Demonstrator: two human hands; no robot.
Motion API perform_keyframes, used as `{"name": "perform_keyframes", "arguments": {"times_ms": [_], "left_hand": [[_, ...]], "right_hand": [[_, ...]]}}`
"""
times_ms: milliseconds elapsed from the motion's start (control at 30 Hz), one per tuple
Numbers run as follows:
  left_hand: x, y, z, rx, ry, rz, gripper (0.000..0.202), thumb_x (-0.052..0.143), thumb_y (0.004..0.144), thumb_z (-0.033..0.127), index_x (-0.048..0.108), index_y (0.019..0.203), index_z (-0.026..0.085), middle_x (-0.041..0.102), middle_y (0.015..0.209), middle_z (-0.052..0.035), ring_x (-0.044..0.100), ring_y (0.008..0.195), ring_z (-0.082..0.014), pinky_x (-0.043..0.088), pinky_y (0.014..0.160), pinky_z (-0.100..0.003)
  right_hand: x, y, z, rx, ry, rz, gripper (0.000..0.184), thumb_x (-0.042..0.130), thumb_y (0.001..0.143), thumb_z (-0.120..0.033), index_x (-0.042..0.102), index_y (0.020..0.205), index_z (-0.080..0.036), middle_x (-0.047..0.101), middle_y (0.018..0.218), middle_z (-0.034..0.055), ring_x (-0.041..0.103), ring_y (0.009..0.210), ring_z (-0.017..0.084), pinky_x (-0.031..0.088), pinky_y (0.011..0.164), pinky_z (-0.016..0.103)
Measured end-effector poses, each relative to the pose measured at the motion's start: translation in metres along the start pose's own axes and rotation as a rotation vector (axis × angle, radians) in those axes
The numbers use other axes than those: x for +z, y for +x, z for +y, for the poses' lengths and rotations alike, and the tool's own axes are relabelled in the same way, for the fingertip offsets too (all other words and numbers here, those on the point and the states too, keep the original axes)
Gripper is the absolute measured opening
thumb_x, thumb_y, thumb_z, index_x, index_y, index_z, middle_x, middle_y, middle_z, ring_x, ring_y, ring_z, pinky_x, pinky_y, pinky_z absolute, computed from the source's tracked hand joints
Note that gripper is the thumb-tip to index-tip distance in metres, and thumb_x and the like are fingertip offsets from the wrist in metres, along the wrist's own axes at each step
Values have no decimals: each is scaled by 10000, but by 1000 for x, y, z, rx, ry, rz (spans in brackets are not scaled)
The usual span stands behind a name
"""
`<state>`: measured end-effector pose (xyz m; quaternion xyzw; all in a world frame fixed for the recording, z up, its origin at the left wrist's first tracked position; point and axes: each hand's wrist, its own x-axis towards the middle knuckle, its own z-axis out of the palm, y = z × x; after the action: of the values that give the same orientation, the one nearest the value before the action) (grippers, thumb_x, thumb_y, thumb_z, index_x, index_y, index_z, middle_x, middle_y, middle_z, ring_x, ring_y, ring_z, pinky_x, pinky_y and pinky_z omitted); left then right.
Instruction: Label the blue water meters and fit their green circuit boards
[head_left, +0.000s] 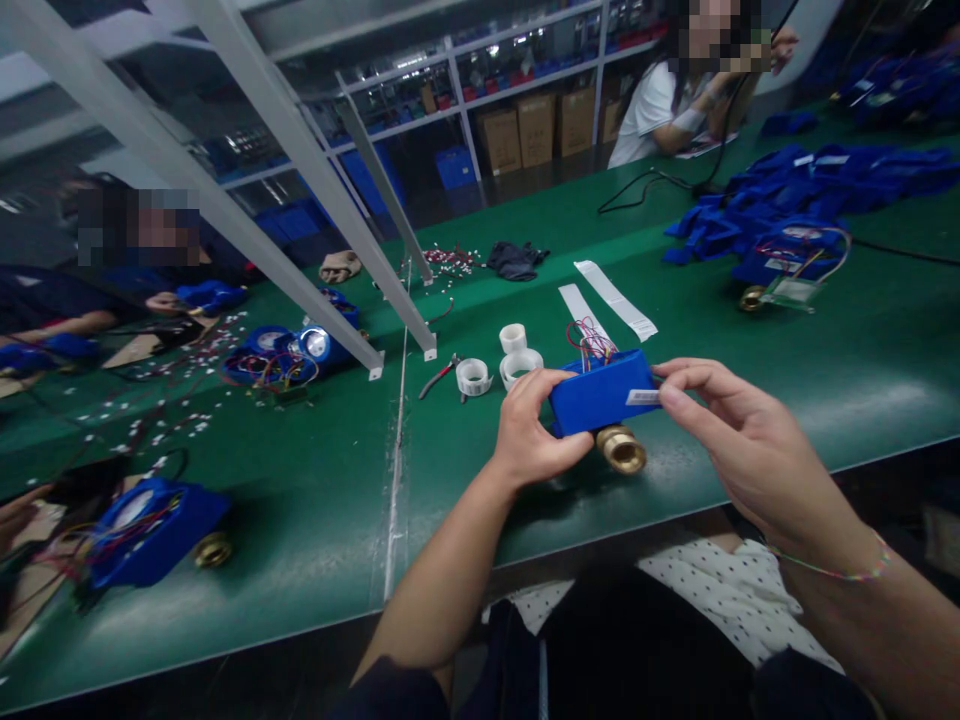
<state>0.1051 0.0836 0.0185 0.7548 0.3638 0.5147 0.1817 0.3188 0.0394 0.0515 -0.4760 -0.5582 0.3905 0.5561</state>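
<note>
My left hand (534, 430) grips the left end of a blue meter housing (596, 395), thumb along its lower edge. A brass pipe fitting (624, 450) sticks out below the housing, and thin coloured wires (592, 338) rise from its top. At the right end of the housing, my right hand (720, 410) pinches the end of a white barcode label (643, 397) between thumb and fingers. The label lies against the blue side face; whether it is fully stuck down I cannot tell.
Behind the meter are rolls of white labels (472, 377), red-handled pliers (439, 378) and label strips (616, 300). Blue housings (817, 190) pile up at right near another meter (791, 262). Metal posts (315, 210) rise from the green table (465, 480). Co-workers sit at left and far right.
</note>
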Motion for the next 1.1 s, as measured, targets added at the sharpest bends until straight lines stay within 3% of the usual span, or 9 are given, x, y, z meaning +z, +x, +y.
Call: {"name": "perform_keyframes", "arguments": {"times_ms": [167,333,500,1100], "left_hand": [[-1,0,-2,-10,10,-2,479,732,622,241,654,1094,213,726,1042,-36,683,944,-252,522,886,-400],[0,0,1,-1,-3,-26,485,738,623,230,650,1099,218,722,1055,-36,681,957,-252,520,897,-405],[0,0,2,9,2,-35,482,729,625,227,649,1100,219,724,1060,-40,681,972,-258,516,915,-416],[0,0,5,28,20,-37,477,720,627,214,645,1099,209,718,1033,-44,680,945,-253,522,905,-422]], "right_hand": [[0,10,-4,-32,-93,-94,257,758,882,-482,715,886,-228,569,1192,75,596,1195,256,509,1077,439],[0,17,-4,-144,-278,-63,237,752,891,-479,746,910,-243,558,1218,80,564,1262,288,453,1134,505],[2,23,-12,-248,-456,-65,215,739,896,-451,754,891,-237,597,1175,79,597,1197,281,459,1097,517],[6,26,-17,-251,-506,-48,176,778,878,-428,767,864,-253,669,1116,30,657,1070,231,515,990,419]]}}
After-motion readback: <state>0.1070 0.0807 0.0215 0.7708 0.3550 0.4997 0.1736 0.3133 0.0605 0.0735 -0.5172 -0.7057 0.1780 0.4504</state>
